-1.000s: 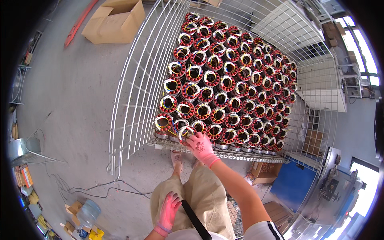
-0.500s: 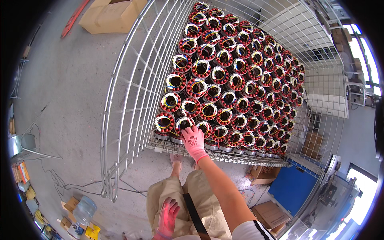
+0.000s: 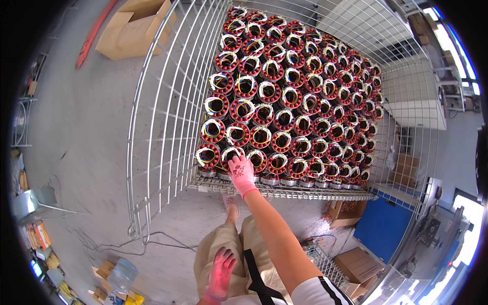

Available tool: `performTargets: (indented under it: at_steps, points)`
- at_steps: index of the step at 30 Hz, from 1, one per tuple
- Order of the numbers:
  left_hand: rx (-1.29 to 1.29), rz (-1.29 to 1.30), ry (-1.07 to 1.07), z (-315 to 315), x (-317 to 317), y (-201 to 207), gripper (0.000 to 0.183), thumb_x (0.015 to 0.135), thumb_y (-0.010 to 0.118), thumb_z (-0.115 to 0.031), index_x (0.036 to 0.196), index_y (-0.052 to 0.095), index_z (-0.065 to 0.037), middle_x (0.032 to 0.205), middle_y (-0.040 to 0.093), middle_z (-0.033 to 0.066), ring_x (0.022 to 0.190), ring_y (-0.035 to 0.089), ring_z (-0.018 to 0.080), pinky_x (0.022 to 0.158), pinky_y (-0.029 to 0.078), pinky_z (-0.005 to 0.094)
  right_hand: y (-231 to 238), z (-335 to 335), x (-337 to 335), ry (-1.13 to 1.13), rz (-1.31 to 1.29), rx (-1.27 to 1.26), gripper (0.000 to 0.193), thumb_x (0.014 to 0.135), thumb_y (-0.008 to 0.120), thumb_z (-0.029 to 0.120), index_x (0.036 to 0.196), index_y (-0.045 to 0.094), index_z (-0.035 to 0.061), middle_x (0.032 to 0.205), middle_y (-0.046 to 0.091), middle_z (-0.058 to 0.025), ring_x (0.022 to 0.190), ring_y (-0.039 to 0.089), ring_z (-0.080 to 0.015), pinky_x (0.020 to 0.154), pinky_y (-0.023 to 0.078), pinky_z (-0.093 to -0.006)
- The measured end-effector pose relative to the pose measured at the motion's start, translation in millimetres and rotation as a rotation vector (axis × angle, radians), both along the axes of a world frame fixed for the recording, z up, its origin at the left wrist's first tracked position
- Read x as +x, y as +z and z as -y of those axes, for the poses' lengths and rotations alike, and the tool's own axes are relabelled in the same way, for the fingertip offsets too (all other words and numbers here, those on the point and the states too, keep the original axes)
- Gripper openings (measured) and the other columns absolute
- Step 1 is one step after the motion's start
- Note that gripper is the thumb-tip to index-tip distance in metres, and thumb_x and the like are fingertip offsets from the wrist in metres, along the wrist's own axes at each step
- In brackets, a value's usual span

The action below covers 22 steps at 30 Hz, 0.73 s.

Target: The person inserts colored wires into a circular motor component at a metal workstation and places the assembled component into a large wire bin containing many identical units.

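Note:
Rows of motor stators [image 3: 267, 91], rings with red windings and bundled white, yellow and blue leads, stand packed in a wire cage. My right hand [image 3: 241, 172], in a pink glove, reaches over the cage's near edge to a stator [image 3: 230, 154] in the front row, second from the left. Its fingertips curl over the ring and into the central hole; the glove hides part of the grip. My left hand [image 3: 222, 272], also gloved in pink, hangs before my trousers with the fingers stretched out and nothing in them.
The wire cage [image 3: 133, 147] has tall mesh sides around the stators. A cardboard box [image 3: 114, 40] and a red bar [image 3: 96, 33] lie on the left floor. Cables [image 3: 127, 248] and a clear water bottle [image 3: 122, 277] lie lower left. A blue panel [image 3: 384, 223] stands right.
My view has shifted, so the cage and floor objects sit differently in the picture. My right hand stays at the same stator. My left hand remains low, its fingers apart.

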<state>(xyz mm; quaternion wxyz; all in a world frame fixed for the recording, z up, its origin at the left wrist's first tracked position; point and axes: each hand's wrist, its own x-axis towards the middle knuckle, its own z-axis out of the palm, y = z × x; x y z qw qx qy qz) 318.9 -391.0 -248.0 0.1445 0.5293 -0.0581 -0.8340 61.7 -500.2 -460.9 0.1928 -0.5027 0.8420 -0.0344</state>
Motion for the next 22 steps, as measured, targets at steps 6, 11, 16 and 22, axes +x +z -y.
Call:
performTargets:
  at_steps: [6, 11, 16, 22]
  points:
    - [-0.056, 0.033, -0.119, 6.5, -1.4, 24.6, 0.039, 0.1, 0.043, -0.028, 0.132, 0.043, -0.005, 0.12, 0.054, 0.0042, 0.114, 0.052, 0.0186, 0.103, 0.04, 0.0359, -12.3, -6.9, 1.0, 0.011, -0.028, -0.002, 0.03, 0.075, 0.073, 0.03, 0.098, 0.061, 0.0148, 0.104, 0.056, -0.001, 0.106, 0.051, -0.023, 0.083, 0.047, -0.04]
    - [-0.1, 0.018, -0.191, -9.7, 36.8, 1.2, 0.039, 0.102, 0.039, -0.026, 0.135, 0.04, -0.005, 0.123, 0.053, 0.0067, 0.117, 0.051, 0.0206, 0.104, 0.04, 0.0366, -3.9, 0.9, 6.6, -0.176, 0.058, -0.079, 0.013, 0.085, 0.056, 0.014, 0.095, 0.064, 0.0152, 0.101, 0.059, -0.0005, 0.104, 0.053, -0.0221, 0.083, 0.048, -0.0367]
    - [-0.086, -0.185, -0.223, -22.1, 34.8, 4.1, 0.043, 0.103, 0.037, -0.03, 0.137, 0.039, -0.004, 0.133, 0.049, 0.0096, 0.128, 0.044, 0.0243, 0.111, 0.034, 0.0404, 20.7, -45.6, -9.0, -0.091, 0.15, -0.35, 0.027, 0.081, 0.064, 0.016, 0.108, 0.06, 0.0145, 0.112, 0.056, -0.0035, 0.108, 0.054, -0.024, 0.087, 0.048, -0.04]
    - [-0.249, -0.025, -0.583, -33.4, -3.8, 35.2, 0.055, 0.101, 0.042, -0.039, 0.144, 0.034, -0.006, 0.141, 0.045, 0.0103, 0.131, 0.042, 0.0255, 0.114, 0.03, 0.0434, 72.4, -193.1, -21.0, -0.388, 0.354, -0.419, 0.031, 0.076, 0.069, 0.018, 0.106, 0.063, 0.014, 0.115, 0.06, -0.003, 0.109, 0.055, -0.0258, 0.092, 0.046, -0.0435]
